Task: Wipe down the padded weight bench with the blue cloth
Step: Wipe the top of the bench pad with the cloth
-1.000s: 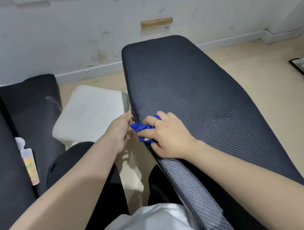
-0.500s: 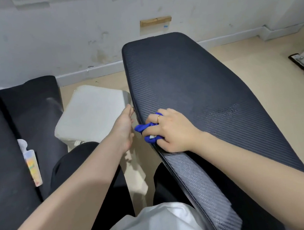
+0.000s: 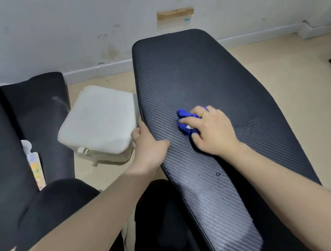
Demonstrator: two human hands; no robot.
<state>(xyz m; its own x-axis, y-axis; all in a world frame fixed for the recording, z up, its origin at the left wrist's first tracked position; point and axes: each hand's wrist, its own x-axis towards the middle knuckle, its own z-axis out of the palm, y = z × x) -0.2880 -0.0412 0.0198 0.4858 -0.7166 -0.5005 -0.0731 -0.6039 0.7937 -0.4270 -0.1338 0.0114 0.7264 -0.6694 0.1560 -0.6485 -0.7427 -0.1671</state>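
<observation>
We see the right hand (image 3: 211,131) on top of the padded bench (image 3: 206,77), fingers curled over the bunched blue cloth (image 3: 185,121) and pressing it onto the ribbed black pad around mid-length, a ring (image 3: 204,113) on one finger. The left hand (image 3: 149,145) grips the bench's left edge, thumb on top, fingers wrapped down the side. Wet droplets (image 3: 217,174) sit on the pad nearer us; a white cushion (image 3: 97,121) lies on the floor just left of the bench, a spray bottle (image 3: 34,164) further left against black padding.
</observation>
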